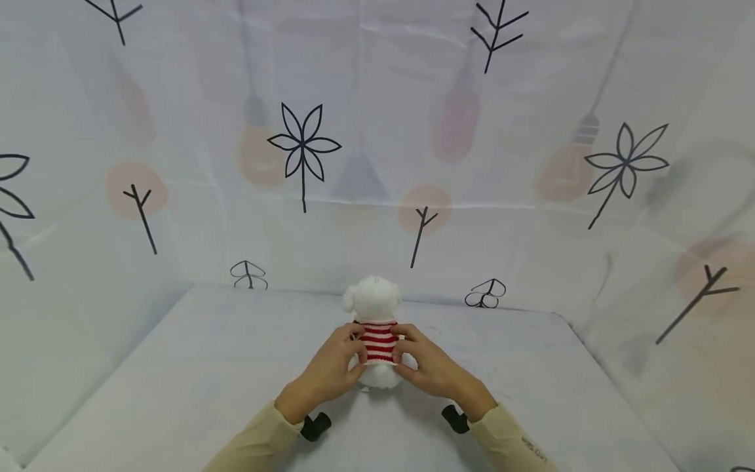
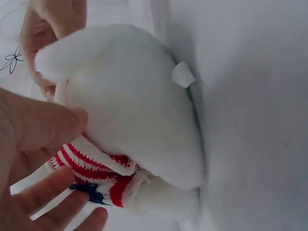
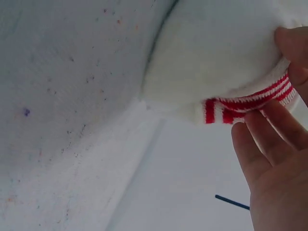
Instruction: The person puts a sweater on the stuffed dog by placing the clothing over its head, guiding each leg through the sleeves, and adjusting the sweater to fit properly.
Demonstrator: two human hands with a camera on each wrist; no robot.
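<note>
- Head view puts the white plush toy [image 1: 374,328] upright on the desk [image 1: 177,367], at 12 o'clock from me, its back toward me and its head toward the patterned backdrop [image 1: 377,131].
- Its long axis runs along the 12-to-6 line, head at 12, rump at 6, resting on the desk.
- My left hand [image 1: 330,370] comes in from 7 o'clock and my right hand [image 1: 433,370] from 5 o'clock; both sit equally close, one on each flank of the toy.
- My left fingers [image 2: 43,192] curl at the hem of the red-and-white striped sweater [image 1: 378,343], the thumb pressing the plush just above the knit.
- My right fingers [image 3: 262,144] close on the same striped hem from the other side, the thumb up against the white fur.
- So both hands are grasping the sweater, neither is released, and the toy lies straight between them at the middle of the desk's far half.
- Left wrist view shows a small white tag [image 2: 183,75] sticking out of the toy's underside, near the desk.
</note>
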